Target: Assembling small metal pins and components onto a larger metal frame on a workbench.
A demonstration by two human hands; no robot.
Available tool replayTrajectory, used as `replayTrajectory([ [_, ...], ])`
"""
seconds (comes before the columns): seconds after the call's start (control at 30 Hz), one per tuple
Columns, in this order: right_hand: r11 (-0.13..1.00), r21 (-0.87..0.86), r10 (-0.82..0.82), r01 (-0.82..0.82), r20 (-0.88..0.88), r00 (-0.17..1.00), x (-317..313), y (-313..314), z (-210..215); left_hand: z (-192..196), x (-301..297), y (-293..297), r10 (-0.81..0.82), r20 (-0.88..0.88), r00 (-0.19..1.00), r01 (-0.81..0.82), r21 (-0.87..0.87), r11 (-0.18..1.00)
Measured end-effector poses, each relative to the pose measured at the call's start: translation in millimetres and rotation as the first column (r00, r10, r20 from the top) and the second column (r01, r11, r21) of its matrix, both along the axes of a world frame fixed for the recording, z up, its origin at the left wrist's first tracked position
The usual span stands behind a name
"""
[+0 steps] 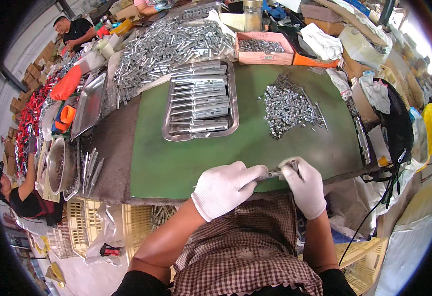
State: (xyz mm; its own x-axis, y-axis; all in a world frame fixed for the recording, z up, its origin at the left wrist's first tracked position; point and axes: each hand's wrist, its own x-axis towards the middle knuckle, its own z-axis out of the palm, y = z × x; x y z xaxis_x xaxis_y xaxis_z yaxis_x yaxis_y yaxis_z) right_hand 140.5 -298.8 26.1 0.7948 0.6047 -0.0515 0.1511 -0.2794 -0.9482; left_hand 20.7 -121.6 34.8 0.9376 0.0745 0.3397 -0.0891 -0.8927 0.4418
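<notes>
Both my hands wear white knit gloves and meet at the near edge of a green mat (159,170). My left hand (226,188) is closed around a slim metal rod-shaped piece (271,174), which points right. My right hand (303,186) pinches at the other end of that piece; a short dark metal part shows between its fingers, too small to name. Beyond them, a steel tray (235,121) bears a row of pointed metal tools (201,112) laid side by side. To its right lies a heap of small metal nuts or sleeves (287,106).
A large pile of metal tubes (166,44) covers the back left. A pink box (265,58) of small parts stands at the back. On the left are an empty-looking steel tray (88,104), a metal bowl (60,163) and loose metal tools (91,167). Two co-workers sit at left.
</notes>
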Motion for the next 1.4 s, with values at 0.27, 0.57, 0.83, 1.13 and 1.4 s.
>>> replayTrajectory([
  [0.27, 0.96, -0.208, 0.046, 0.188, 0.777, 0.628, 96.0, 25.0, -16.2, -8.7, 10.7, -22.4, 0.169, -0.154, 0.973, -0.138, 0.196, 0.971],
  [0.57, 0.8, -0.54, 0.289, 0.264, 0.73, 0.619, 160.8, 74.7, 0.2, -7.8, 15.0, -23.0, 0.135, -0.168, 0.977, -0.111, 0.142, 0.984],
  [0.83, 0.959, -0.256, 0.259, -0.117, 0.641, 0.723, 80.4, 19.8, 9.1, -6.9, 14.9, -19.7, 0.145, -0.171, 0.975, -0.128, 0.108, 0.986],
  [1.13, 0.93, -0.314, 0.324, -0.19, 0.462, 0.825, 19.8, 8.4, 3.2, -4.4, 15.0, -20.1, 0.135, -0.174, 0.976, -0.119, 0.097, 0.988],
  [1.4, 0.961, -0.247, 0.246, -0.12, 0.582, 0.775, 11.3, 6.3, -7.8, -6.2, 14.8, -20.2, 0.135, -0.154, 0.979, -0.124, 0.077, 0.989],
])
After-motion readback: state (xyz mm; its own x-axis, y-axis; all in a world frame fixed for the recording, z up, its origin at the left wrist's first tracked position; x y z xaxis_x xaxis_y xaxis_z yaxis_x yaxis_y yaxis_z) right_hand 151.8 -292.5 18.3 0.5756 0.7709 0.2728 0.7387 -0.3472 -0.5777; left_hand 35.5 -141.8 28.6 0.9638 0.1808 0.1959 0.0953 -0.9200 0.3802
